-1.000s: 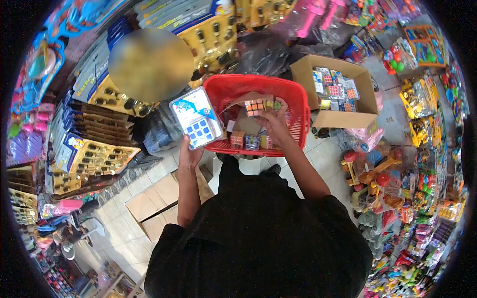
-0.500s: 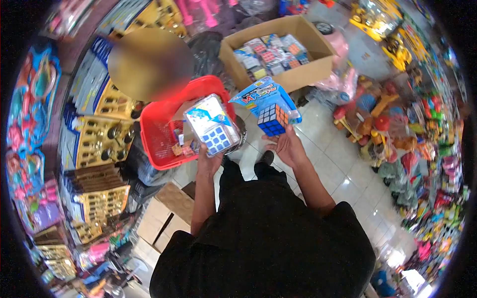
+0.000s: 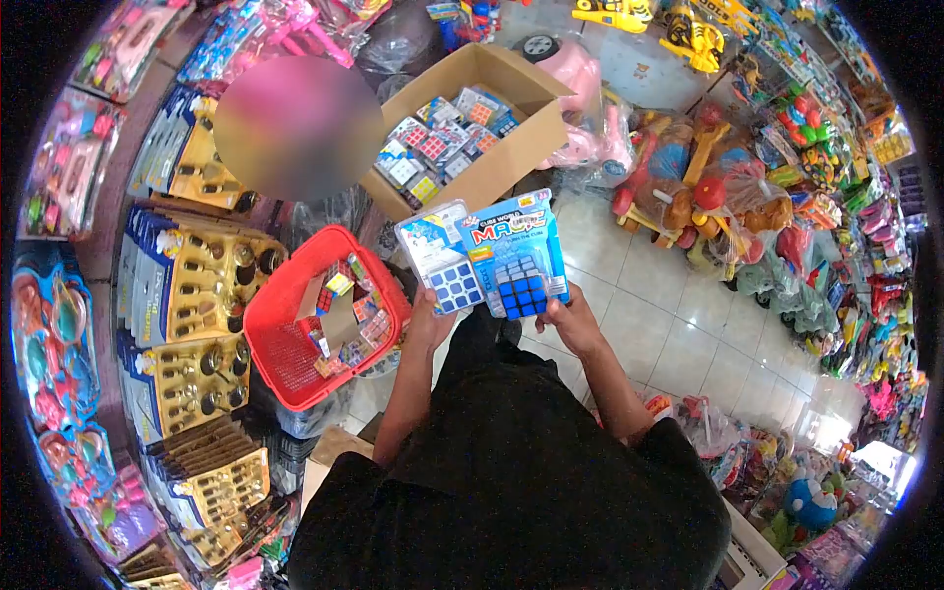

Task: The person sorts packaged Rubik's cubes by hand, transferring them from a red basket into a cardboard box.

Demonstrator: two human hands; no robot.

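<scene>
My left hand [image 3: 429, 324] holds a blister pack with a blue-faced puzzle cube on a white card [image 3: 440, 258]. My right hand [image 3: 570, 323] holds a second pack, a dark cube on a blue card with printed lettering [image 3: 515, 254]. The two packs are side by side in front of me, edges touching. A red plastic basket [image 3: 278, 364] with several small puzzle cubes and a cardboard piece stands to my left, below the packs.
An open cardboard box [image 3: 495, 169] of packed cubes sits beyond the packs. Toy-car packs [image 3: 192, 295] are stacked at left, bagged ride-on toys [image 3: 688, 202] at right. White tiled floor [image 3: 654, 324] lies right of my legs. Toy piles line the far right.
The view swung right, so the basket moved left. My right hand lifted the blue-card cube pack out of the basket and brought it beside the left hand's pack.
</scene>
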